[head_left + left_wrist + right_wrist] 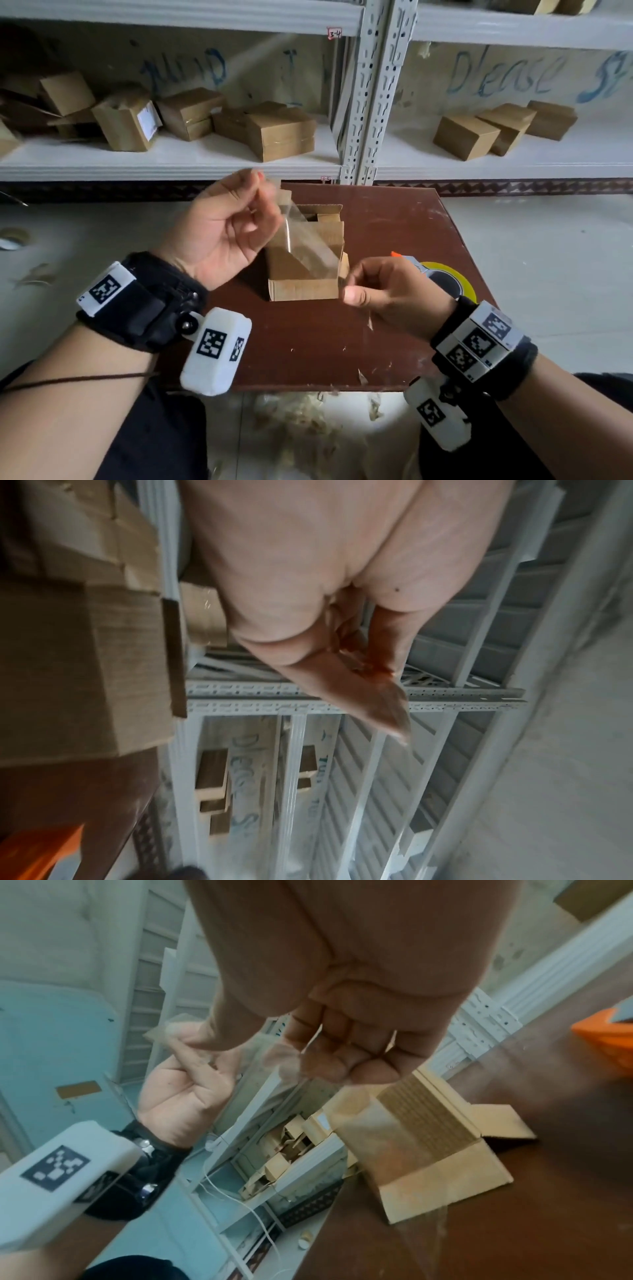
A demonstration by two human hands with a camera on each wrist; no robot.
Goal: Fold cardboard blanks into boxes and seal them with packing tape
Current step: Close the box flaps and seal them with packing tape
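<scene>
Head view. One small cardboard box [305, 260] stood on the brown counter [394, 222], top flaps open. A strip of clear packing tape [301, 240] was stretched slantwise above the box. The left hand [222, 229] pinched the strip's upper end between thumb and fingertips; the right hand [387, 291] pinched its lower end just beside the box's near right corner. A tape roll [448, 281] with an orange part lay on the counter behind the right hand. Finished boxes [274, 130] sat on the white shelf [171, 161] beyond.

Left wrist view. Left hand [342, 601] seen from the palm side, blurred; fingers [373, 696] drawn together to a point, grip closed on something thin, the tape itself not discernible. Box wall [78, 669] close at left.

Right wrist view. Right hand [342, 1015] had its fingers [346, 1058] curled, grip pinching the tape [363, 1123], which ran across to the left hand [185, 1091]. The box [438, 1150] stood below on the counter [565, 1177].
</scene>
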